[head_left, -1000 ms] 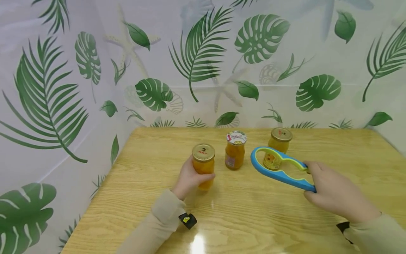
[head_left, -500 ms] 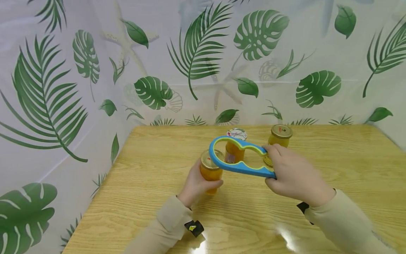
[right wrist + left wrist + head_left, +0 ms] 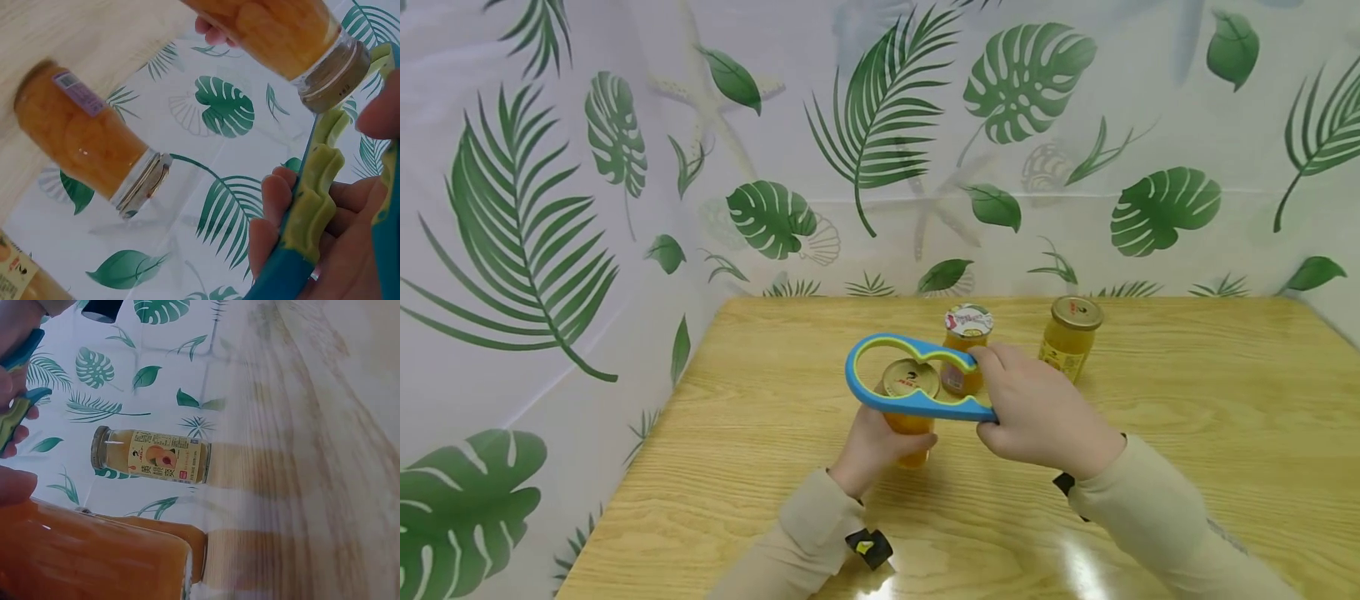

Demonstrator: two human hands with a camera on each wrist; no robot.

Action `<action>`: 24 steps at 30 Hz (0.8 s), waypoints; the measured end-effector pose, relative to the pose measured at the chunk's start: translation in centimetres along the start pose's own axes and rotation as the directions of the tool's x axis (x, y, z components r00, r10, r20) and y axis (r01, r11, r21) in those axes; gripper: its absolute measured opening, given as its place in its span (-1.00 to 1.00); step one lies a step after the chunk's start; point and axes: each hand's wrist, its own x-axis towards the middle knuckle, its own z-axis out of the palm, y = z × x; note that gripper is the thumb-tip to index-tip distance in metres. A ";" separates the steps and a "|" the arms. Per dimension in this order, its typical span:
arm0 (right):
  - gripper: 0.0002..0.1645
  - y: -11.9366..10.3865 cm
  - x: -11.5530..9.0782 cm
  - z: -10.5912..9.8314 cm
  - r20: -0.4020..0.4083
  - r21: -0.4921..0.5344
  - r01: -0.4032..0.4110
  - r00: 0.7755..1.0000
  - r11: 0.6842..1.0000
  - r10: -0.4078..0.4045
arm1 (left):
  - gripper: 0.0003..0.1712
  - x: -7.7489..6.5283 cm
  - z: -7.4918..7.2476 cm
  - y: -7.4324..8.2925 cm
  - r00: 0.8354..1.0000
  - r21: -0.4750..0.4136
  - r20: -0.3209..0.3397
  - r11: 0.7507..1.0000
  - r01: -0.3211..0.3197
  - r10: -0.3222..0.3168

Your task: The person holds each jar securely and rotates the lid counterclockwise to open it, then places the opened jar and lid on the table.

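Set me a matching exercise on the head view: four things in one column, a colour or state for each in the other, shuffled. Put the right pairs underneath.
Column one
1. opener
2. left hand
3. middle jar
4. right jar

Column two
A. bears a yellow label
B. blue, lined in yellow-green
C. topped with a patterned white lid
D. grips a jar

Right pairs: 1-B, 2-D, 3-C, 4-A
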 end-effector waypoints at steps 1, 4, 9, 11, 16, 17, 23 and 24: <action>-0.31 -0.1 0.2 0.1 0.003 0.000 0.005 1.000 1.000 -0.005 | -0.22 0.0 0.1 0.0 1.000 0.008 -0.001 1.000 0.004 -0.004; -0.34 -0.3 0.7 0.3 0.007 0.001 0.016 1.000 1.000 -0.016 | -0.20 0.0 0.2 -0.1 1.000 0.002 0.003 1.000 0.003 -0.003; -0.36 -0.5 1.2 0.6 0.007 -0.009 0.022 1.000 1.000 -0.022 | -0.19 0.1 0.3 -0.3 1.000 -0.043 0.008 0.999 0.000 0.000; -0.37 -0.5 1.2 0.7 0.015 -0.015 0.019 1.000 1.000 -0.018 | -0.19 0.1 0.3 -0.5 1.000 -0.046 0.008 0.999 0.003 -0.003; -0.35 -0.6 1.4 0.8 0.044 -0.023 0.008 0.999 1.000 -0.007 | -0.20 0.1 0.3 -0.7 1.000 -0.033 0.000 0.999 0.012 -0.012; -0.34 -0.6 1.5 0.8 0.048 -0.024 0.008 0.999 1.000 -0.006 | -0.20 0.2 0.3 -0.8 1.000 -0.030 -0.003 0.999 0.014 -0.014; -0.31 -0.6 2.0 0.9 0.059 -0.026 0.009 0.998 1.000 -0.008 | -0.22 0.2 0.3 -0.7 1.000 -0.024 -0.015 1.000 0.001 -0.001; -0.31 -0.6 2.1 0.9 0.061 -0.026 0.010 0.998 1.000 -0.009 | -0.22 0.1 0.3 -0.7 1.000 -0.022 -0.015 1.000 -0.002 0.001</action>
